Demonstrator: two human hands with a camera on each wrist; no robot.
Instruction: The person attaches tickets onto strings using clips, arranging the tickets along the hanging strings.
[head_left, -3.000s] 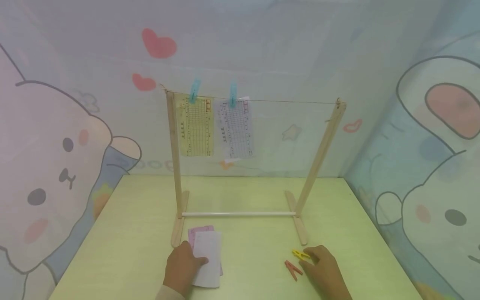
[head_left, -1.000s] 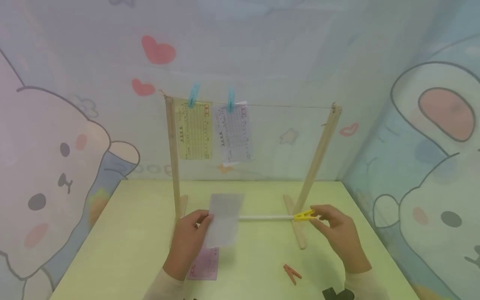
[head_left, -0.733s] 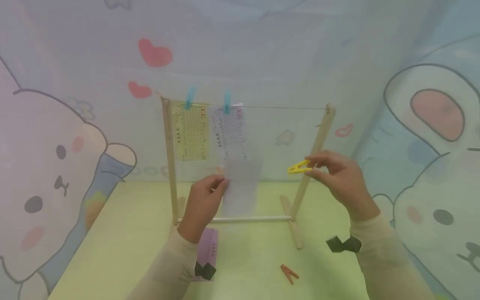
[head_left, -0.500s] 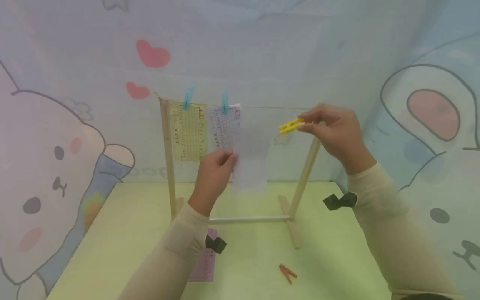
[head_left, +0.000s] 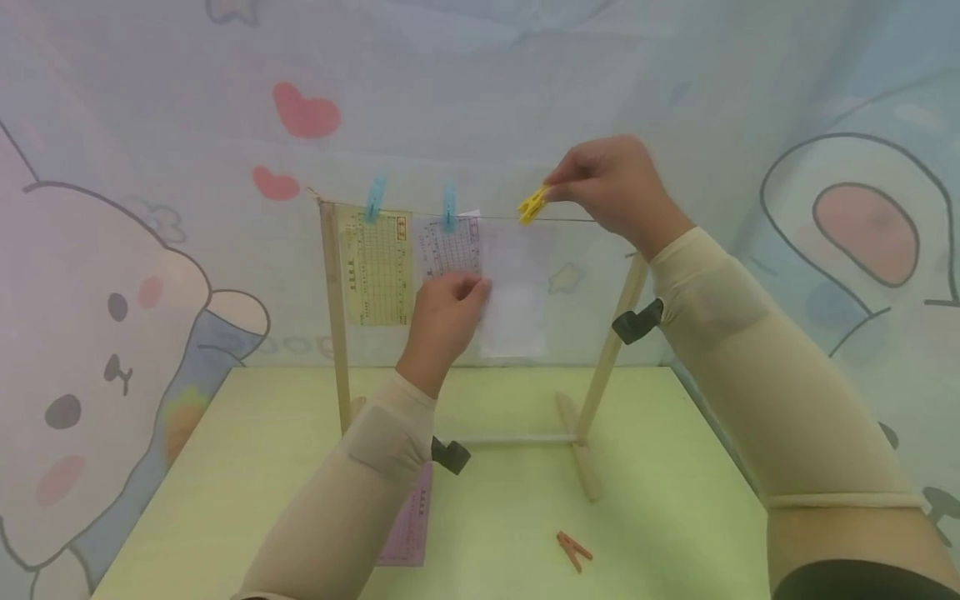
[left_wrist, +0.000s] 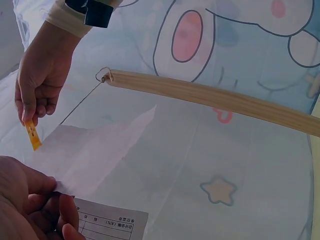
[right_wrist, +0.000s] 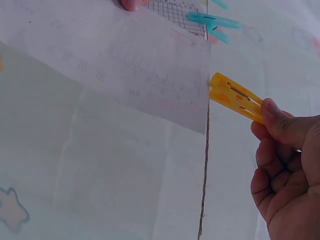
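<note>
My left hand (head_left: 447, 321) pinches the left edge of a white paper slip (head_left: 513, 300), whose top edge lies along the string (right_wrist: 205, 175). Faint printing shows through the slip in the right wrist view. Above it, my right hand (head_left: 615, 187) pinches a yellow clothespin (head_left: 532, 205) by its handle ends. The clothespin's tips are right at the slip's top edge and the string. To the left, a yellow printed slip (head_left: 375, 275) and a pale printed slip (head_left: 457, 243) hang from the string under blue clothespins (head_left: 376, 200).
The string runs between two wooden posts (head_left: 335, 308) joined low by a white rod (head_left: 517, 438). An orange-red clothespin (head_left: 573, 550) lies on the table (head_left: 645, 500). A pink printed slip (head_left: 411, 525) lies partly under my left forearm. Behind stands a cartoon-printed backdrop (head_left: 487, 100).
Both hands have risen from the table, the left with the white slip and the right with the yellow clothespin. The right hand has also moved left, toward the slip's top edge.
</note>
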